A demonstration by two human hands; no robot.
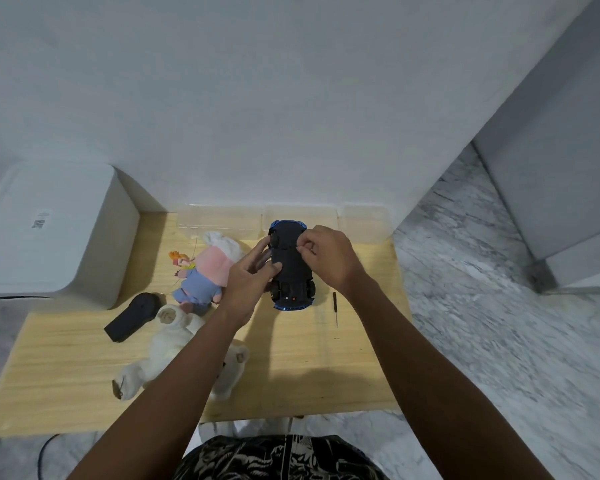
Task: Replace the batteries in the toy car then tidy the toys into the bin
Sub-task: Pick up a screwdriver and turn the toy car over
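Holding the blue plastic toy car [291, 268] upside down above the pale wooden counter [66, 372], black underside facing up, both hands work at it. Left hand [248, 282] grasps the car's left flank, its grip curled round the body, thumb lying across the black chassis. Right hand [328, 258] sits over the car's far right side, fingertips [302, 249] pinched together against the underside; what they pinch is too small to tell.

A slim black-handled screwdriver [335, 308] lies on the counter just right of the car, apart from both hands. A black remote controller [134, 317] rests left of centre. Near it, a pink-and-blue plush pig doll [205, 275] lies on its back, a small orange-haired figure [181, 261] beside it. A white plush bear [174, 348] sprawls under the left forearm.

Clear plastic bins [222, 220] line the counter's far edge against the wall. A white box-shaped appliance [49, 233] stands at the far left. Grey marbled floor [482, 306] lies to the right.
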